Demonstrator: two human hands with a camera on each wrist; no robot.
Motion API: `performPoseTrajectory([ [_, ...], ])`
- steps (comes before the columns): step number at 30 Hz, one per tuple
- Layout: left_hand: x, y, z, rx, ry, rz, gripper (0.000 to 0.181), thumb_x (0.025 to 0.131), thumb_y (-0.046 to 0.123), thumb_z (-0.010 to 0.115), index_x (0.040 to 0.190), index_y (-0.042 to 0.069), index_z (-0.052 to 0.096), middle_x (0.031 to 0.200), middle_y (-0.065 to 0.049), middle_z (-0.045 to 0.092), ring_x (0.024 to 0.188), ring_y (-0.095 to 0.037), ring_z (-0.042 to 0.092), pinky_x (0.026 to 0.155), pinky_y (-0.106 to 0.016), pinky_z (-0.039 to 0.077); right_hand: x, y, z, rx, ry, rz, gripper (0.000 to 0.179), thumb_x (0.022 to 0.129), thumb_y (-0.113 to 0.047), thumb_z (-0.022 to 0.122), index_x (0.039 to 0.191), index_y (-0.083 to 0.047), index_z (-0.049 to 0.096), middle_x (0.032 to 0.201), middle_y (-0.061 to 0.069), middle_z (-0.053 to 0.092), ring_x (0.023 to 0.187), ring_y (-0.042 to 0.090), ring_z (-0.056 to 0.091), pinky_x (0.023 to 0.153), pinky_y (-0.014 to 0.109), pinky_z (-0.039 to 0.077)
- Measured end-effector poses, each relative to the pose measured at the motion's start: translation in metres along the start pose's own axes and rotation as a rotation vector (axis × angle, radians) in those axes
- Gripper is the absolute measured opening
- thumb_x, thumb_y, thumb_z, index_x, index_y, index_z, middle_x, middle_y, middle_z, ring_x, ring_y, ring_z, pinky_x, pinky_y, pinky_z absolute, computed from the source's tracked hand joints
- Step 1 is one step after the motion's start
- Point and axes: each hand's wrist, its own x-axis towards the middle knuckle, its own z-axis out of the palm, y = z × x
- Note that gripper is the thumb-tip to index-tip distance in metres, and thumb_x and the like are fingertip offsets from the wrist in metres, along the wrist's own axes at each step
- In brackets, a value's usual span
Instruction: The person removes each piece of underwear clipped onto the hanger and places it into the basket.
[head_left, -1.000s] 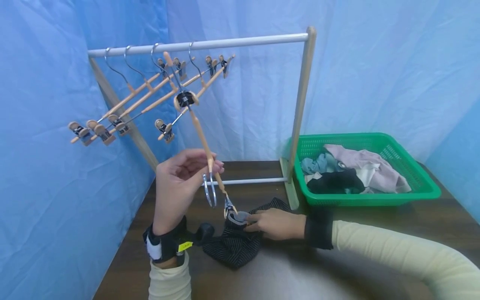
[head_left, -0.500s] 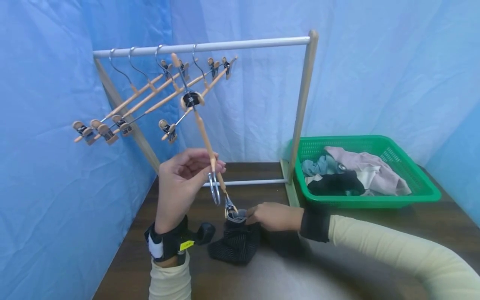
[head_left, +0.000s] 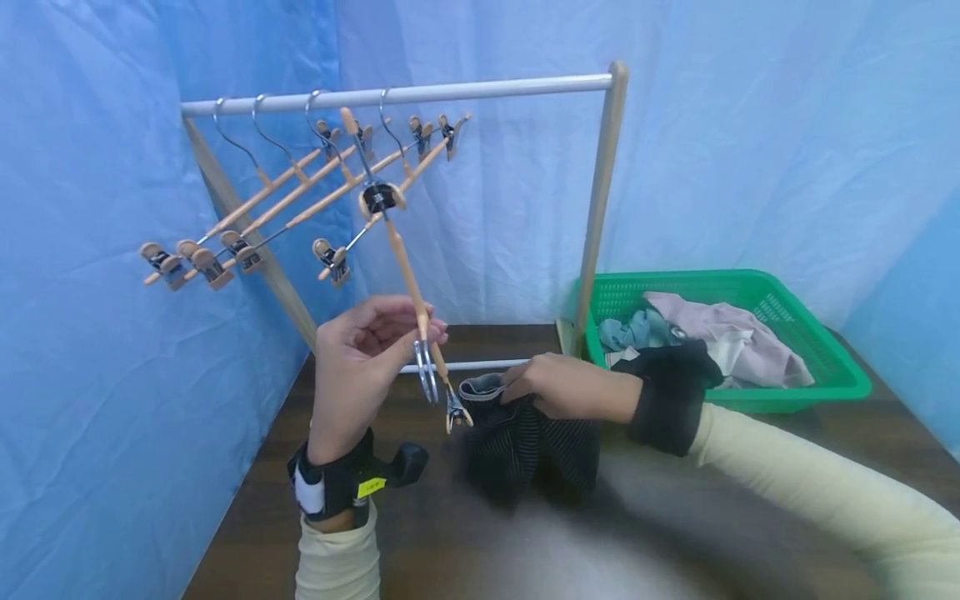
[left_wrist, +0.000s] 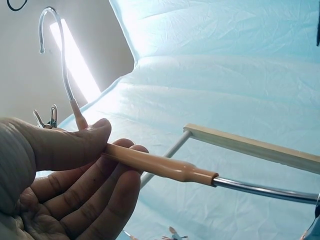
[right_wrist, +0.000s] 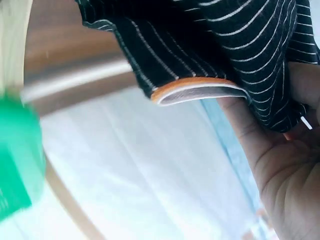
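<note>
My left hand pinches a clip hanger near the middle of its bar, between thumb and fingers. The hanger slants, its hook pointing toward me; in the left wrist view, the metal hook rises above the thumb. One clip is at the upper end, another clip at the lower end. My right hand grips a black pinstriped garment by its grey-lined top edge, just right of the lower clip. The cloth hangs down, blurred at the bottom. In the right wrist view, orange-and-white trim edges an opening.
Several clip hangers hang from the white bar of a wooden-legged rack behind my left hand. A green basket holding crumpled clothes stands at the right on the dark wooden table. Blue cloth surrounds it all.
The garment's top edge, earlier at the lower clip, has moved up and right with my right hand. Its cloth has lifted and swung right. My left hand and the hanger stay nearly still.
</note>
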Motion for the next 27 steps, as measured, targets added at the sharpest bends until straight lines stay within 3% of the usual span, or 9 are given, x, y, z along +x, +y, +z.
performPoseTrajectory([
  [6, 0.000, 0.000, -0.001, -0.003, 0.002, -0.006, 0.021, 0.088, -0.015, 0.068, 0.109, -0.014, 0.066, 0.096, 0.004, 0.079, 0.087, -0.013, 0.077, 0.080, -0.028, 0.061, -0.019, 0.004, -0.036, 0.007, 0.119, 0.056, 0.041, 0.081, 0.020, 0.056, 0.107, -0.002, 0.078, 0.116, 0.013, 0.075, 0.109, 0.025, 0.073, 0.087, 0.037, 0.061],
  [12, 0.000, 0.000, -0.001, -0.008, -0.001, -0.004, 0.022, 0.087, -0.015, 0.068, 0.109, -0.014, 0.067, 0.097, 0.001, 0.079, 0.087, -0.014, 0.077, 0.080, -0.029, 0.062, -0.042, 0.009, -0.069, -0.061, 0.233, 0.079, 0.044, 0.076, 0.025, 0.054, 0.104, 0.001, 0.078, 0.114, 0.020, 0.075, 0.108, 0.034, 0.073, 0.075, 0.039, 0.062],
  [20, 0.000, -0.001, -0.001, -0.034, -0.006, 0.003, 0.022, 0.087, -0.017, 0.067, 0.109, -0.015, 0.066, 0.097, 0.002, 0.079, 0.087, -0.014, 0.078, 0.081, -0.028, 0.062, -0.076, 0.012, -0.112, -0.090, 0.207, 0.214, 0.047, 0.077, 0.025, 0.051, 0.105, -0.001, 0.078, 0.118, 0.020, 0.074, 0.110, 0.036, 0.072, 0.062, 0.029, 0.044],
  [24, 0.000, -0.001, -0.001, -0.030, -0.006, 0.001, 0.022, 0.087, -0.017, 0.067, 0.109, -0.015, 0.066, 0.097, 0.003, 0.079, 0.087, -0.014, 0.077, 0.081, -0.028, 0.061, -0.093, 0.020, -0.125, -0.103, 0.223, 0.219, 0.046, 0.074, 0.025, 0.053, 0.102, -0.001, 0.078, 0.115, 0.020, 0.074, 0.106, 0.037, 0.072, 0.071, 0.038, 0.058],
  [27, -0.001, 0.000, -0.001, -0.024, -0.002, -0.004, 0.023, 0.087, -0.017, 0.068, 0.110, -0.015, 0.066, 0.097, 0.003, 0.079, 0.087, -0.013, 0.077, 0.081, -0.028, 0.061, -0.106, 0.029, -0.131, -0.133, 0.255, 0.238, 0.046, 0.071, 0.026, 0.052, 0.098, -0.001, 0.078, 0.113, 0.021, 0.074, 0.105, 0.039, 0.072, 0.072, 0.040, 0.059],
])
